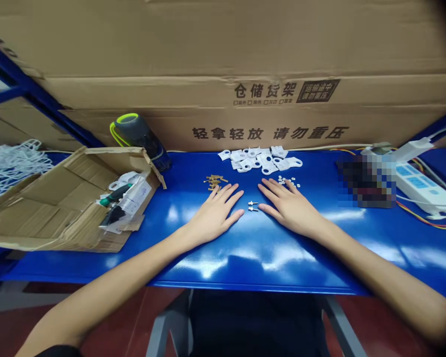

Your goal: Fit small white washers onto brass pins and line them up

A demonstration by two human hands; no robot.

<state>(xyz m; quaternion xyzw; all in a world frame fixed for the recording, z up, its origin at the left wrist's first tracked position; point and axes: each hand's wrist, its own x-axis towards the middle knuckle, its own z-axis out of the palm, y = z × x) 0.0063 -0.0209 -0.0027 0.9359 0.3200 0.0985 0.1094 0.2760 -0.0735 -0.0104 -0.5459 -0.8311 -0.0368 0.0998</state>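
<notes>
My left hand (215, 213) and my right hand (288, 207) lie flat on the blue workbench top (260, 258), fingers spread and holding nothing. Between the fingertips lie two small metal screws (252, 206), side by side and touching neither hand. Just beyond my left fingers is a small pile of brass pins (214, 182). Small white rings or washers (287, 181) sit just beyond my right fingers. Farther back, a loose group of white plastic brackets (260, 159) lies on the bench.
An open cardboard box (59, 203) at left holds a green-handled screwdriver (115, 194) and papers. A dark bottle (137, 135) stands behind it. At right are a blurred dark object (367, 181), a white power strip (421, 186) and coloured wires. A large carton (223, 109) walls off the back.
</notes>
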